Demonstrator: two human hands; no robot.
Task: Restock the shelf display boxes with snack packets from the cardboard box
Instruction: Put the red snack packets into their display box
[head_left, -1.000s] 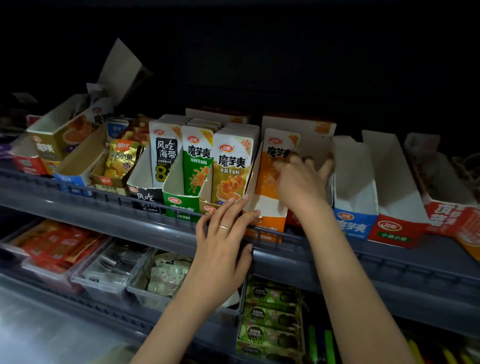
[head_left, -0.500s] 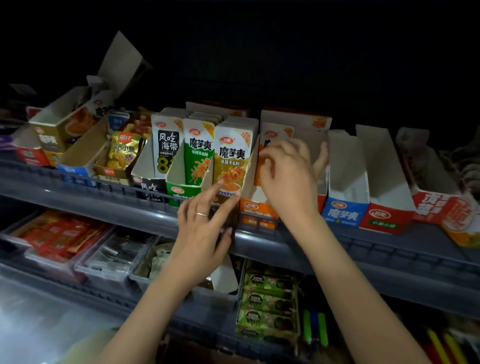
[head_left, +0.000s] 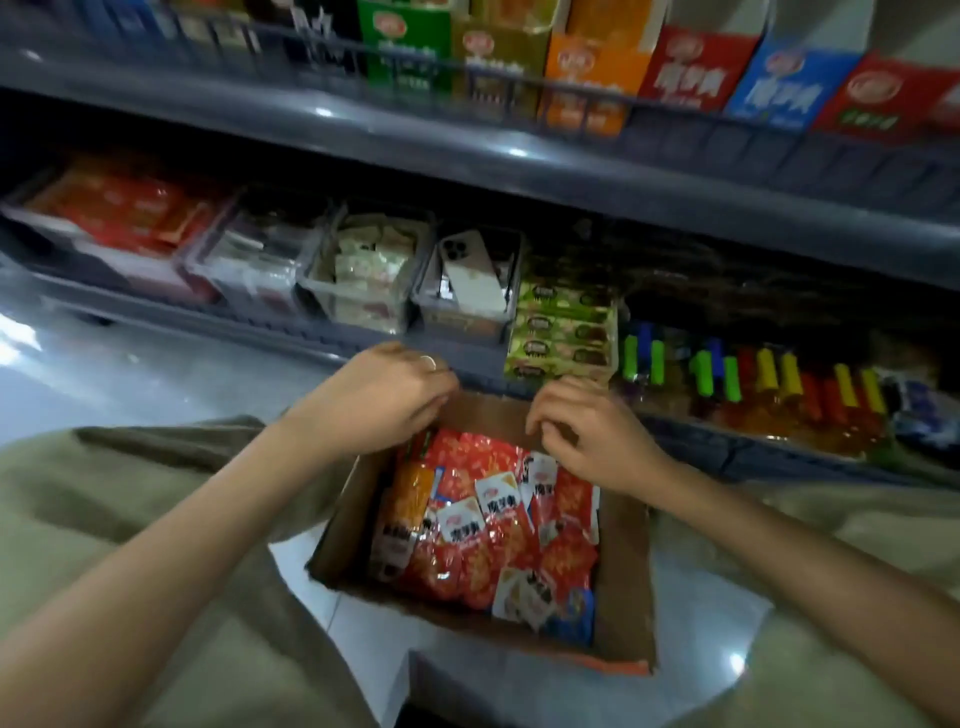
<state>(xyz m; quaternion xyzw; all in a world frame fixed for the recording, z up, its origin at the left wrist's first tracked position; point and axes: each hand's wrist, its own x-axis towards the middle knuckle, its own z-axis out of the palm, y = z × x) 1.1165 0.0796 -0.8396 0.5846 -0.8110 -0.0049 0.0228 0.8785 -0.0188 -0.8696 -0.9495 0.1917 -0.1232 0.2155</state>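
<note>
An open cardboard box (head_left: 626, 587) stands on the floor between my knees, filled with several red, orange and white snack packets (head_left: 483, 525). My left hand (head_left: 379, 397) hovers over the box's far left corner, fingers curled down at the packets. My right hand (head_left: 587, 434) is over the far right part, fingers bent and apart, just above the packets. Whether either hand grips a packet is hidden. The shelf display boxes (head_left: 595, 73) line the upper shelf at the top edge, in green, yellow, orange, red and blue.
The lower shelf holds clear bins of packets (head_left: 363, 270), one bin with a phone (head_left: 470, 275), green packets (head_left: 563, 332) and coloured lighters (head_left: 753, 374). The grey shelf edge (head_left: 519, 171) juts out above. Shiny floor lies to the left.
My view has dropped from the upper shelf to the cardboard box. Both hands have left the display boxes and come down over the packets in the box.
</note>
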